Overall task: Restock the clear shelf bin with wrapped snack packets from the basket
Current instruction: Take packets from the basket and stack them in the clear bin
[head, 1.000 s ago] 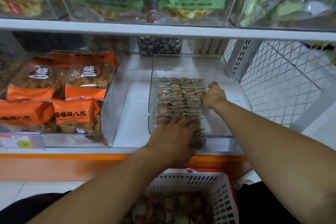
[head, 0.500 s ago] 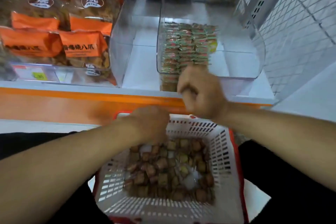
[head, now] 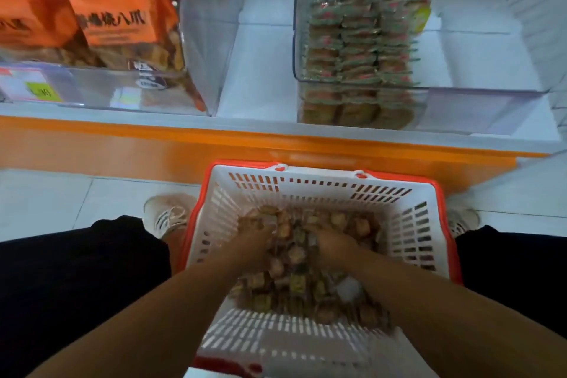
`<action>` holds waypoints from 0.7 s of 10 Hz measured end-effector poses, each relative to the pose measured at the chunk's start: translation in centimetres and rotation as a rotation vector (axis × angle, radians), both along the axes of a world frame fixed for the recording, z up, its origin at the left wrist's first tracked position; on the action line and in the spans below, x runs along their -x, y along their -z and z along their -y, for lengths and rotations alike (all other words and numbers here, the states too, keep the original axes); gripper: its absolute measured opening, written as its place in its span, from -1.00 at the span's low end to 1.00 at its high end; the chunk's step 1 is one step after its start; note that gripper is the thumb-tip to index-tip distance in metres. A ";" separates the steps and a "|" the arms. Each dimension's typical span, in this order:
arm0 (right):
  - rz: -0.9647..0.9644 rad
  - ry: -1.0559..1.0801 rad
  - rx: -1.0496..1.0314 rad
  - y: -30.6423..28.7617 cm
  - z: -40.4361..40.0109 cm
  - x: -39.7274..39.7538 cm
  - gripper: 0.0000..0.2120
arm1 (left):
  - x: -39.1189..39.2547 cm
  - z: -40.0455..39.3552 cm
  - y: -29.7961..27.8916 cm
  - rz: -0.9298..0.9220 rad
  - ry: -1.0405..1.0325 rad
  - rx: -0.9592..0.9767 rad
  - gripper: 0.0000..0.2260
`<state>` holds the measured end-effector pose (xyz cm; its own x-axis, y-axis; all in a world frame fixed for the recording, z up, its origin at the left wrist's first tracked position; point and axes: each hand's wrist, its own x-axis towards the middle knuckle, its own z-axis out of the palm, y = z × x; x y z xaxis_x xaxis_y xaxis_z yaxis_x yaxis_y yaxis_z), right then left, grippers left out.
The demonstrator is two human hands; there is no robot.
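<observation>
A white basket with a red rim (head: 408, 224) stands on the floor between my feet, holding a heap of small brown wrapped snack packets (head: 294, 288). Both my hands are down in that heap. My left hand (head: 254, 244) curls its fingers round packets at the pile's far left. My right hand (head: 333, 244) does the same just to the right of it; the fingertips of both are buried. Up on the shelf, the clear bin (head: 478, 107) holds neat rows of green-and-red wrapped packets (head: 359, 40) along its left side, and its right side shows bare bottom.
A second clear bin (head: 101, 95) at the left holds orange snack bags (head: 119, 18) and carries a price label (head: 40, 90). The shelf's orange front edge (head: 153, 144) runs just beyond the basket. My shoes (head: 168, 215) flank the basket on the white tiled floor.
My hands left the shelf bin, came down over the basket rim and now dig into the packets. The view has tilted down from the shelf to the basket.
</observation>
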<state>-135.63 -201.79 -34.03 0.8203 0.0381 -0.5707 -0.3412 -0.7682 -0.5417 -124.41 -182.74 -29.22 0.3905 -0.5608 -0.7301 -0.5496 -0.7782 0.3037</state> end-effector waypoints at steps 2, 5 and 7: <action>-0.107 -0.087 0.128 2.6 -2.5 2.9 -0.13 | 3.0 -0.1 3.6 -0.068 0.005 -0.122 -0.63; -0.235 -0.294 0.022 1.5 -2.7 5.4 -0.07 | 6.9 -2.1 5.4 0.070 0.200 -0.054 -0.44; -0.168 0.422 -0.418 4.4 -6.6 6.5 -0.51 | 8.0 -2.2 7.2 0.197 0.143 -0.025 -0.35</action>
<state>-142.18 -195.22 -38.41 0.7138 -0.0218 -0.7000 -0.6761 -0.2821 -0.6807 -132.41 -180.58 -36.41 0.4449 -0.6032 -0.6619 -0.7017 -0.6941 0.1609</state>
